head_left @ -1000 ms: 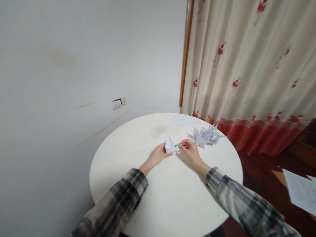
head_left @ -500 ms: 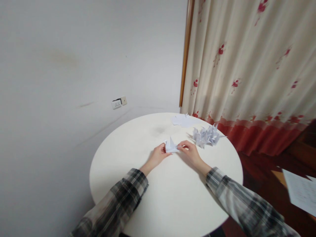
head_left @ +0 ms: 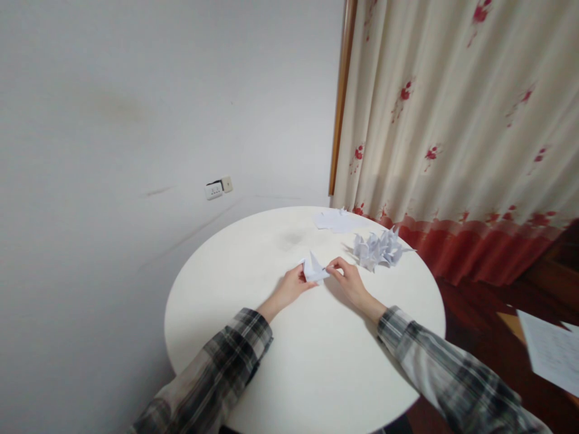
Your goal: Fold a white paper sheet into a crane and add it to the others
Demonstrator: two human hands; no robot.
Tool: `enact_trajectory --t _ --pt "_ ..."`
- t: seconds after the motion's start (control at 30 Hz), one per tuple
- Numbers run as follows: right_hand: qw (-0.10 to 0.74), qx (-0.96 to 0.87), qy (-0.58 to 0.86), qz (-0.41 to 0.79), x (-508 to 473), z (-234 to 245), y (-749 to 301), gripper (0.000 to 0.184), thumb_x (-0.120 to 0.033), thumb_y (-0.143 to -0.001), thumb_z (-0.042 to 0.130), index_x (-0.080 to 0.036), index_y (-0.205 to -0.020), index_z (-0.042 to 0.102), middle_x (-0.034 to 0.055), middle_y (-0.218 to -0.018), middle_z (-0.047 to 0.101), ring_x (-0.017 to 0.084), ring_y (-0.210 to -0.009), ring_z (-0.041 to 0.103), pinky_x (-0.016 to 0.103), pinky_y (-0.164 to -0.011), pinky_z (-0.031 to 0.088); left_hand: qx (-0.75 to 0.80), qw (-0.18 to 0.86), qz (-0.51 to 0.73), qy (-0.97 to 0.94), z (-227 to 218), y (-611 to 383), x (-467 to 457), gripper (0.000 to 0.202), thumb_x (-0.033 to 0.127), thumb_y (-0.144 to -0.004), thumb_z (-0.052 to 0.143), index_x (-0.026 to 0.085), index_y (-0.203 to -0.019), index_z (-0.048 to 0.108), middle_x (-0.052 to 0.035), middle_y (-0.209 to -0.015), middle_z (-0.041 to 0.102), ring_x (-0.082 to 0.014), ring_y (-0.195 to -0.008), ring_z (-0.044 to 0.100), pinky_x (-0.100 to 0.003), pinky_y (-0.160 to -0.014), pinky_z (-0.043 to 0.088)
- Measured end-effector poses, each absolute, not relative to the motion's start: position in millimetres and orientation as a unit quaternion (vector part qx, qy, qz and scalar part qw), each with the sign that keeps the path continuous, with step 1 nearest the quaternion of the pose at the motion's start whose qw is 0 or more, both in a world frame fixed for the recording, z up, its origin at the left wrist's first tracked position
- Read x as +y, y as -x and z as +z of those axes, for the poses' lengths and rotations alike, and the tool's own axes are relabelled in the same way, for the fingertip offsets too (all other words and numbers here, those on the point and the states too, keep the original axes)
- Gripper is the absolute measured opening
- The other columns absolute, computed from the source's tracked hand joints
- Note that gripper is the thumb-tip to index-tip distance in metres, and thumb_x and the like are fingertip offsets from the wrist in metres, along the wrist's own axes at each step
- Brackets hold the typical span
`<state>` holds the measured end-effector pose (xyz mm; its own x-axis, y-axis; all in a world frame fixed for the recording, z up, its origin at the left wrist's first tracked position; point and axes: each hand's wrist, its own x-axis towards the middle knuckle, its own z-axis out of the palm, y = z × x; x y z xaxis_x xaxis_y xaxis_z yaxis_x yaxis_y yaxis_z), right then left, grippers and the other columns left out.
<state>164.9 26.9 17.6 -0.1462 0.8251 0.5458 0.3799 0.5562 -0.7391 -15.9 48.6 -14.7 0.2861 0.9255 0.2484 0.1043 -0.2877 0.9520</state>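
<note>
A small folded white paper figure (head_left: 313,270), with a pointed flap standing up from it, is held between my hands over the round white table (head_left: 316,349). My left hand (head_left: 293,282) pinches its left side, thumb toward me and fingers behind. At its right end, my right hand (head_left: 347,278) is closed, with thumb and forefinger together on the paper's tip. The exact fold under the right fingertips is too small to make out. Just beyond my right hand lies a cluster of folded white paper cranes (head_left: 379,248).
Flat white paper sheets (head_left: 337,221) lie at the table's far edge, with a small folded piece on them. Behind stand a wall with a socket (head_left: 214,191) and a flowered curtain (head_left: 429,120). Written sheets (head_left: 549,349) lie lower right, beyond the table.
The paper figure has tilted and turned slightly between my hands, its right end now pointing a little more upward. Both hands keep nearly the same place.
</note>
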Motion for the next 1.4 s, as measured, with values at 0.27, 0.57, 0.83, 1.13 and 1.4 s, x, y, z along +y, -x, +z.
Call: enact_trajectory --t 0.27,0.57,0.83,1.13,1.4 --pt "0.515 -0.713 0.413 0.235 30.2 13.3 -164.5 0.013 -0.028 -0.078 0.048 -0.019 -0.073 0.056 0.0012 -0.070 0.061 0.015 -0.070 0.055 0.027 -0.068 0.040 0.391 0.462 0.453 -0.654 -11.1 15.4 46.1 0.036 0.015 -0.058 0.070 0.013 -0.089 0.053 -0.0048 -0.085 0.065 -0.0165 -0.077 0.060 -0.030 -0.072 0.048" --pt "0.523 -0.701 0.412 0.255 32.5 10.8 -165.7 0.013 -0.031 -0.077 0.048 -0.020 -0.072 0.055 0.0006 -0.069 0.060 0.016 -0.070 0.055 0.028 -0.069 0.041 0.370 0.532 0.470 -0.599 -13.8 14.1 51.0 0.045 0.016 -0.054 0.073 0.016 -0.088 0.044 -0.0015 -0.078 0.064 -0.0133 -0.069 0.061 -0.027 -0.066 0.047" --pt "0.535 -0.684 0.417 0.267 31.9 10.6 -164.3 0.011 -0.029 -0.076 0.048 -0.020 -0.073 0.053 0.0007 -0.069 0.059 0.016 -0.069 0.054 0.028 -0.067 0.040 0.375 0.550 0.459 -0.589 -1.1 12.3 42.9 0.040 0.021 -0.051 0.076 0.013 -0.082 0.052 -0.0061 -0.087 0.065 -0.0160 -0.078 0.060 -0.030 -0.075 0.046" --pt "0.538 -0.686 0.408 0.272 30.4 11.6 -163.2 0.012 -0.029 -0.076 0.048 -0.019 -0.073 0.053 -0.0005 -0.067 0.057 0.014 -0.065 0.051 0.025 -0.063 0.038 0.373 0.558 0.439 -0.598 0.7 12.5 42.1 0.043 0.022 -0.051 0.075 0.013 -0.086 0.052 -0.0044 -0.082 0.064 -0.0130 -0.070 0.058 -0.024 -0.063 0.044" --pt "0.520 -0.702 0.410 0.263 29.0 14.4 -163.6 0.012 -0.028 -0.076 0.051 -0.017 -0.072 0.056 0.0008 -0.070 0.059 0.014 -0.069 0.054 0.026 -0.069 0.039 0.381 0.544 0.451 -0.596 -0.2 12.8 42.8 0.032 0.014 -0.052 0.069 0.014 -0.078 0.050 0.0022 -0.066 0.058 -0.0087 -0.057 0.052 -0.020 -0.052 0.038"
